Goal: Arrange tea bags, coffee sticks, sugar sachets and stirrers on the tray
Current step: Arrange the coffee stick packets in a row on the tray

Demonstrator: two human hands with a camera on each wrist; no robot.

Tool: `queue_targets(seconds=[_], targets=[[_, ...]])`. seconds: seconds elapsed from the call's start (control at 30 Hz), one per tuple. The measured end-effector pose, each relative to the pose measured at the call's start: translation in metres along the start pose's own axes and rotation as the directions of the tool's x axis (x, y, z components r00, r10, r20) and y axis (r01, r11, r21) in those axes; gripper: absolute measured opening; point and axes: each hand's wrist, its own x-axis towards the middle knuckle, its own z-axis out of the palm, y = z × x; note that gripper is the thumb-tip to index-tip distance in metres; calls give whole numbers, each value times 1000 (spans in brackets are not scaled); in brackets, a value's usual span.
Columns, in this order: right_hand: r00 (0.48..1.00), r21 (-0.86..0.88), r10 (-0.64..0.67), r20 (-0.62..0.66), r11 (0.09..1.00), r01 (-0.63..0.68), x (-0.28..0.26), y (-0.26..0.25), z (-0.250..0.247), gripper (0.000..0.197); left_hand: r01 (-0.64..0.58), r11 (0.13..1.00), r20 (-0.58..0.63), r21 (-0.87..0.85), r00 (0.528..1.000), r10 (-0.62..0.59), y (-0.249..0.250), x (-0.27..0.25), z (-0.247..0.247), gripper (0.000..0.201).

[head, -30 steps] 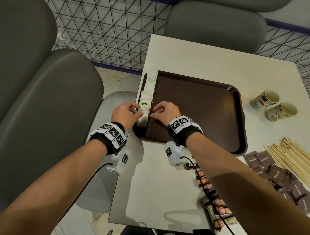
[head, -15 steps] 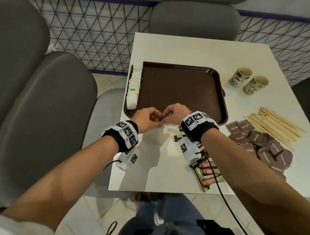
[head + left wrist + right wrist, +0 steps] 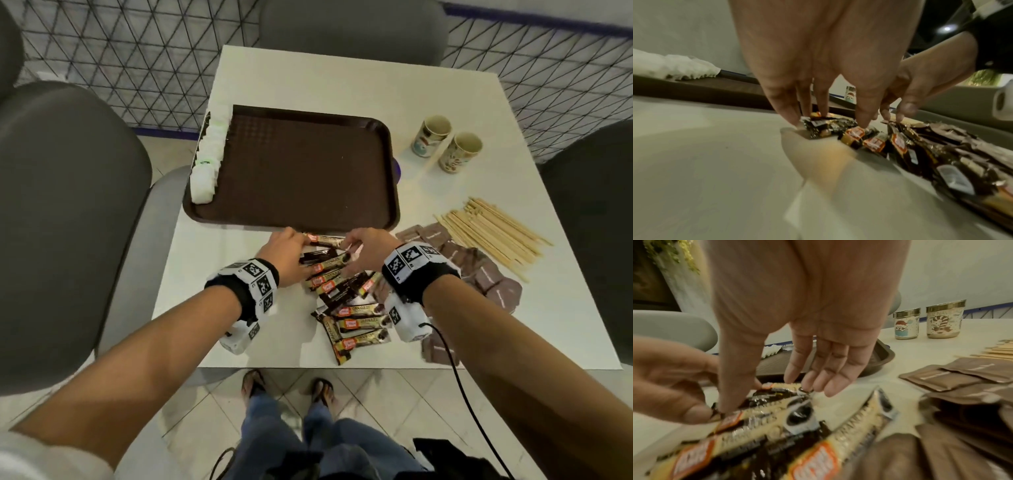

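The tray point(image 3: 308, 171) sits centre frame on the surface point(image 3: 342, 75), tea bags point(image 3: 209, 154) along its left edge. Cups point(image 3: 445, 144) upper right; stirrers point(image 3: 493, 233) and sachets point(image 3: 479, 270) right; coffee sticks point(image 3: 346, 308) below the tray.

- Left wrist band point(image 3: 247, 281): black, with white square tags that carry black coded marks.
- Right wrist band point(image 3: 416, 265): the same kind.
- Under each wrist a white camera box point(image 3: 407, 320); a black cable point(image 3: 462, 387) leaves the right one.
- Blue jeans point(image 3: 274, 428), lower centre; the footwear looks like sandals.
- White sleeve point(image 3: 41, 459), lower left.
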Motion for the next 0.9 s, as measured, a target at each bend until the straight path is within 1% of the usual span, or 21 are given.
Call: queue_targets(seconds=[0.07,0.13,0.23,0.33,0.47,0.57,0.63,0.67,0.77,0.83,0.9], targets=[[998,-47,-46,35,998,48,-3,10,3,64,3,999,-36,53,999,-1,4,3,5,72],[995,-93,-81,60,992,86,-3,19,8,73,3,994,-46,114,999,2,9,6,9,82],[991,-182,-119,56,975,128,-1,27,14,78,11,987,-52,161,999,-2,19,8,16,95],[988,-176,-156,15,972,156,3,27,17,69,-14,986,-32,165,999,19,25,10,17,104],[984,-171,-175,-32,971,167,8,22,19,56,-53,990,85,133,996,42,27,13,17,120],[975,-175,-207,-77,966,192,9,16,22,48,-74,981,138,180,989,49,29,9,17,127],[970,-185,-224,-96,961,204,9,12,24,49,-95,970,116,226,991,70,30,7,19,123],[966,-173,-233,-115,962,212,9,12,25,48,-98,968,100,232,992,76,30,6,20,117],[936,-49,-264,-232,964,260,11,17,26,39,-85,982,66,170,995,74,29,7,24,83],[916,-58,-272,-294,962,267,12,21,26,39,-81,987,71,141,995,71,29,7,25,67],[919,-117,-269,-288,962,245,12,23,26,47,-87,987,75,138,994,78,27,8,26,61]])
